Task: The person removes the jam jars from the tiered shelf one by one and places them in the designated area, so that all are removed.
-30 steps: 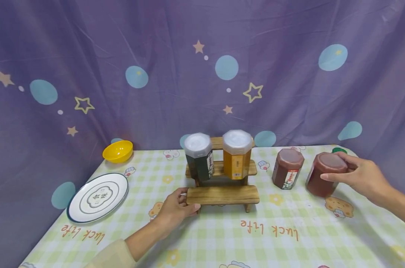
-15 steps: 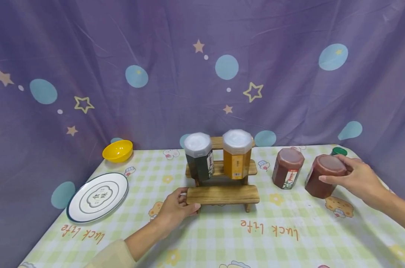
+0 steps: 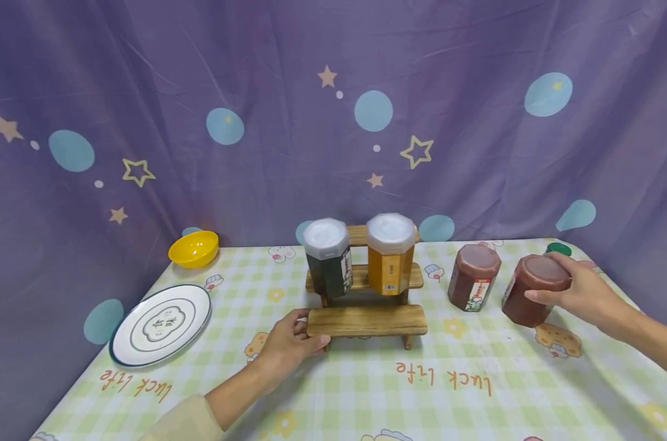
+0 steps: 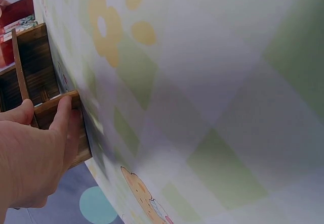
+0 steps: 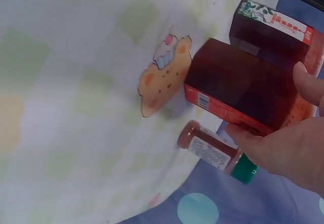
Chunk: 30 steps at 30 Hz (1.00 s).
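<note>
My left hand (image 3: 286,346) grips the left end of the lowest tier of a three-tiered wooden shelf (image 3: 366,321); in the left wrist view its fingers lie on the side board. Upright on the middle tier stand a dark jar (image 3: 327,263) and an amber jar (image 3: 391,263), both with whitish lids. On the right, my right hand (image 3: 595,298) holds a dark red octagonal jar (image 3: 531,297) near its top, thumb on the near side. Whether that jar touches the cloth I cannot tell. A similar dark red jar (image 3: 473,278) with a white and red label stands just left of it.
Behind the right hand is a small bottle (image 5: 210,150) with a green cap (image 3: 558,249). At the left lie a white plate (image 3: 192,318) with a dark rim and a yellow bowl (image 3: 195,250). A purple curtain (image 3: 278,184) hangs along the table's far edge.
My right hand and the jar it holds have shifted slightly toward me and left, uncovering more of the green cap. The left hand and the shelf have stayed in place.
</note>
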Available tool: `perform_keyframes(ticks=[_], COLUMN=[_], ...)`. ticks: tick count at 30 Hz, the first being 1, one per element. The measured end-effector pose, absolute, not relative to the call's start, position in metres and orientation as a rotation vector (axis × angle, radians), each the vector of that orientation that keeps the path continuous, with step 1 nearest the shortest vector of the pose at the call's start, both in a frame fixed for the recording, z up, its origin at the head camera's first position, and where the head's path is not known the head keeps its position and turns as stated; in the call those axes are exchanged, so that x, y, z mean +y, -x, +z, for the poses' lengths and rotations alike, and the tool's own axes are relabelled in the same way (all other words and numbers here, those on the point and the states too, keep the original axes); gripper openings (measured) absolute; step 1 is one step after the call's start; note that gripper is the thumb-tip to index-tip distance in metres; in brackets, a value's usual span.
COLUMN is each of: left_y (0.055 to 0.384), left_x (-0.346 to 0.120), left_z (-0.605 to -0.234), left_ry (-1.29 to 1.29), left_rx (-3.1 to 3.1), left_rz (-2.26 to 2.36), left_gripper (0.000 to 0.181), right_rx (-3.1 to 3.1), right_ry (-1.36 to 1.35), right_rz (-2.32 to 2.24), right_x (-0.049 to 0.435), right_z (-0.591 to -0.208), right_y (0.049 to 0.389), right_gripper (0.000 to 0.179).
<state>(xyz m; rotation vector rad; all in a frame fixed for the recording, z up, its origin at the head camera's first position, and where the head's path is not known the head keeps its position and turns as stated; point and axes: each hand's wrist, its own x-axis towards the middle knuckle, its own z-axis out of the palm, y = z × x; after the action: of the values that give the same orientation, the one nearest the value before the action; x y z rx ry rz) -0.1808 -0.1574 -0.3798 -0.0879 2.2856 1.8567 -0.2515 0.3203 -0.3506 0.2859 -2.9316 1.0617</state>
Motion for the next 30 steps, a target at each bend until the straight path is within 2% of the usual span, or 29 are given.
perform_keyframes(ticks=[13, 20, 30], left_y=[0.182, 0.182, 0.182], left_x=[-0.157, -0.157, -0.158], left_z=[-0.381, -0.379, -0.380], left_ry=[0.070, 0.074, 0.100], left_rx=[2.249, 2.256, 2.291], left_rz=[1.878, 1.862, 1.850], left_gripper=[0.075, 0.076, 0.074], right_rx=[-2.937, -2.957, -2.871], right_ry=[-0.342, -0.425, -0.498], right_rz=[0.899, 1.100, 1.090], right_x=[0.317, 0.309, 0.275], right_z=[-0.337, -0.311, -0.277], right_y=[0.257, 0.260, 0.264], right_gripper=[0.104, 0.103, 0.096])
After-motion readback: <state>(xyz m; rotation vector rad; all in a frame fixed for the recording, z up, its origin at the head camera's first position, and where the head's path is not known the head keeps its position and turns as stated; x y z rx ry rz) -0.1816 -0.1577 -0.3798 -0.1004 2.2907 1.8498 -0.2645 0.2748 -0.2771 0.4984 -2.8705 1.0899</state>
